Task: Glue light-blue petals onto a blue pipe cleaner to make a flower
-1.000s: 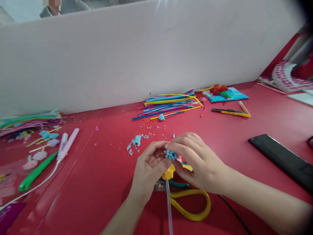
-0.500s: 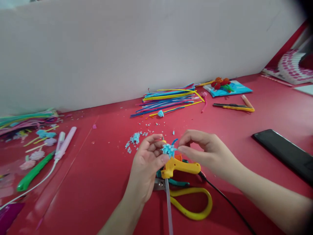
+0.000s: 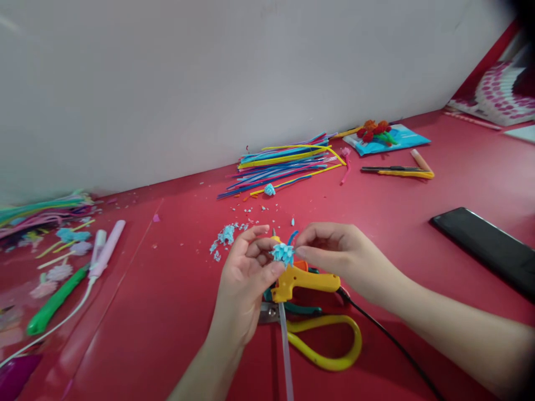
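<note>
Between the thumb and fingers of my left hand (image 3: 251, 273) is a small light-blue fuzzy flower (image 3: 283, 254) with many short petals and a darker blue stem end sticking up behind it. My right hand (image 3: 334, 245) pinches at the flower's right edge with thumb and forefinger; what exactly lies in that pinch is too small to make out. Beneath both hands lies a yellow hot glue gun (image 3: 313, 280) with a clear glue stick (image 3: 286, 351) coming out of its back. Yellow-handled scissors (image 3: 334, 365) and teal-handled pliers (image 3: 305, 309) lie under it, partly hidden.
Light-blue fuzz clippings (image 3: 225, 235) lie left of my hands. Behind are bundled pipe cleaners (image 3: 284, 164) and another blue flower (image 3: 270, 190). A phone (image 3: 480, 239) and a yellow cutter (image 3: 401, 172) are on the right. A pink curling tool (image 3: 107, 248) and green-handled tool (image 3: 56, 303) lie left.
The view has shifted slightly. My right hand's fingertips have come closer to the flower's right edge, while my left hand keeps its hold on it.
</note>
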`<action>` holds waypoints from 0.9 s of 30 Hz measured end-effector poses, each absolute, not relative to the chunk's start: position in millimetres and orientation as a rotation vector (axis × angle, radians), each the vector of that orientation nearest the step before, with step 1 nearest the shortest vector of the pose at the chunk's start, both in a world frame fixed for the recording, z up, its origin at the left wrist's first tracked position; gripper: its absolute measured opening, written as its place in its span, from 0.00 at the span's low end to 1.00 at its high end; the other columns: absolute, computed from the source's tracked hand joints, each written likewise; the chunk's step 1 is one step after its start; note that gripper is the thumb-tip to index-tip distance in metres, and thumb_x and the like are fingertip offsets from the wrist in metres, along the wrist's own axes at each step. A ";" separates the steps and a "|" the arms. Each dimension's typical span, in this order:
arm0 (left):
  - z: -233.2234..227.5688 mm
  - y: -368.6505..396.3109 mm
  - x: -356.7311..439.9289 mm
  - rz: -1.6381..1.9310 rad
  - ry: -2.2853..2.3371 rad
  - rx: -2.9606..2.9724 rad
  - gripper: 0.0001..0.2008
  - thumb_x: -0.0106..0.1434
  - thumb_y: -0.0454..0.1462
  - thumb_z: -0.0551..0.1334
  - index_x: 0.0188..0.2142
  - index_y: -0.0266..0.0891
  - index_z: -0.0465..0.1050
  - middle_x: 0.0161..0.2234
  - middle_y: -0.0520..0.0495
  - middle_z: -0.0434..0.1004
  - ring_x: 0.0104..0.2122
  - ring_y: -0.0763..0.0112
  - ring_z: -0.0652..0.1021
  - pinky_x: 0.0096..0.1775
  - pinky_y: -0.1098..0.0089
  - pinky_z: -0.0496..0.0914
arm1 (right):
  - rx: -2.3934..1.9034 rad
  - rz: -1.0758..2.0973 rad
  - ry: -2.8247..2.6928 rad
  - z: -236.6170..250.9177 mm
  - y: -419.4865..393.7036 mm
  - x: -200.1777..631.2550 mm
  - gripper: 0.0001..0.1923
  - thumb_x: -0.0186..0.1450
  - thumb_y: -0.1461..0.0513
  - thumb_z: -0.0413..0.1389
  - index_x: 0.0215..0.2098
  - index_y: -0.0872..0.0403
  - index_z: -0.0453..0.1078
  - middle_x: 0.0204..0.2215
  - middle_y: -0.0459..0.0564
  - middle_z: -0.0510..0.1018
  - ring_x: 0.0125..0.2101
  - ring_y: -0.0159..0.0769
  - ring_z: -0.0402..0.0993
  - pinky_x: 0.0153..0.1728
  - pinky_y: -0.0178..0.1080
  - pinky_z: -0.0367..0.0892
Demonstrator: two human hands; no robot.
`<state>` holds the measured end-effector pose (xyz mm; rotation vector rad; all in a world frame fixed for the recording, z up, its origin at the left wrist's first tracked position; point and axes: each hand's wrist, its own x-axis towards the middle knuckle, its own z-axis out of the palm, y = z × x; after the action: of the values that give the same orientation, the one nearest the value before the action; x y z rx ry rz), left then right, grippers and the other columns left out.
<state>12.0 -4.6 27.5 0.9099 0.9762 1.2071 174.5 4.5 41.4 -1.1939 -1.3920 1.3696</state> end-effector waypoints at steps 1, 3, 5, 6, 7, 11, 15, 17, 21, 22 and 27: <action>27.8 -4.9 12.7 1.216 0.987 0.908 0.24 0.48 0.32 0.68 0.45 0.42 0.67 0.34 0.52 0.72 0.32 0.76 0.72 0.34 0.77 0.66 | -1.188 1.383 -1.378 41.6 4.8 174.5 0.05 0.56 0.61 0.56 0.26 0.56 0.70 0.22 0.43 0.72 0.24 0.28 0.66 0.26 0.31 0.61; 27.7 -5.4 13.7 1.233 1.006 0.904 0.24 0.47 0.32 0.68 0.44 0.42 0.67 0.34 0.52 0.72 0.32 0.76 0.72 0.34 0.77 0.66 | -1.182 1.401 -1.366 41.7 5.0 174.3 0.05 0.56 0.62 0.56 0.26 0.56 0.70 0.22 0.43 0.71 0.24 0.27 0.66 0.26 0.31 0.61; 26.7 -5.2 13.6 1.235 1.011 0.908 0.23 0.47 0.31 0.68 0.44 0.42 0.68 0.34 0.52 0.72 0.32 0.76 0.72 0.34 0.77 0.66 | -1.180 1.403 -1.371 41.5 4.8 174.0 0.04 0.56 0.62 0.56 0.27 0.56 0.70 0.22 0.43 0.71 0.24 0.27 0.65 0.26 0.31 0.61; 26.1 -4.9 13.3 1.230 1.011 0.910 0.23 0.47 0.31 0.68 0.43 0.42 0.68 0.34 0.52 0.72 0.32 0.76 0.72 0.35 0.77 0.66 | -1.179 1.399 -1.377 41.3 4.6 173.9 0.04 0.56 0.62 0.56 0.27 0.56 0.70 0.23 0.43 0.71 0.24 0.27 0.65 0.26 0.31 0.61; 25.6 -4.6 12.8 1.225 1.006 0.912 0.22 0.47 0.31 0.68 0.43 0.42 0.68 0.34 0.52 0.72 0.32 0.76 0.72 0.34 0.77 0.66 | -1.178 1.393 -1.385 41.0 4.4 173.8 0.04 0.56 0.62 0.56 0.27 0.56 0.70 0.23 0.42 0.71 0.24 0.27 0.65 0.26 0.31 0.60; 25.6 -3.6 12.0 1.213 0.981 0.904 0.22 0.49 0.31 0.67 0.44 0.42 0.67 0.35 0.51 0.71 0.32 0.76 0.72 0.34 0.77 0.66 | -1.187 1.377 -1.418 39.8 4.6 174.1 0.04 0.57 0.62 0.56 0.27 0.56 0.70 0.23 0.42 0.71 0.24 0.26 0.65 0.26 0.30 0.60; 27.6 -4.0 13.8 1.216 0.991 0.868 0.21 0.49 0.31 0.66 0.44 0.41 0.67 0.35 0.51 0.71 0.32 0.76 0.73 0.35 0.76 0.66 | -1.206 1.362 -1.427 40.7 5.0 173.4 0.05 0.57 0.61 0.56 0.28 0.57 0.69 0.23 0.42 0.71 0.24 0.26 0.64 0.25 0.30 0.59; 28.2 -4.3 14.8 1.219 0.991 0.863 0.21 0.49 0.30 0.66 0.44 0.41 0.67 0.35 0.51 0.71 0.32 0.76 0.73 0.35 0.77 0.66 | -1.216 1.354 -1.428 41.3 4.9 172.7 0.06 0.57 0.61 0.56 0.28 0.57 0.69 0.23 0.43 0.71 0.24 0.26 0.64 0.25 0.31 0.59; 27.7 -3.6 13.8 1.200 0.938 0.840 0.21 0.50 0.29 0.65 0.45 0.41 0.67 0.35 0.51 0.71 0.33 0.75 0.73 0.36 0.76 0.67 | -1.197 1.261 -1.481 37.7 7.2 174.7 0.07 0.60 0.60 0.54 0.28 0.56 0.68 0.23 0.44 0.71 0.25 0.28 0.66 0.27 0.32 0.62; 27.3 -3.1 12.5 1.187 0.911 0.824 0.21 0.51 0.30 0.65 0.45 0.40 0.67 0.35 0.50 0.71 0.33 0.75 0.73 0.37 0.76 0.67 | -1.191 1.156 -1.527 35.3 9.0 176.3 0.06 0.60 0.61 0.54 0.28 0.56 0.68 0.24 0.44 0.72 0.26 0.29 0.67 0.29 0.33 0.63; 23.5 0.3 4.3 1.065 0.777 0.750 0.19 0.53 0.32 0.63 0.46 0.36 0.68 0.33 0.48 0.71 0.30 0.74 0.73 0.33 0.75 0.69 | -1.058 0.551 -1.943 20.5 21.6 184.8 0.08 0.58 0.68 0.56 0.36 0.53 0.71 0.34 0.47 0.75 0.38 0.35 0.68 0.42 0.40 0.61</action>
<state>4.3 0.3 23.5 0.7496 0.7769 1.0650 184.8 21.6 20.5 -1.0581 -1.9425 0.5508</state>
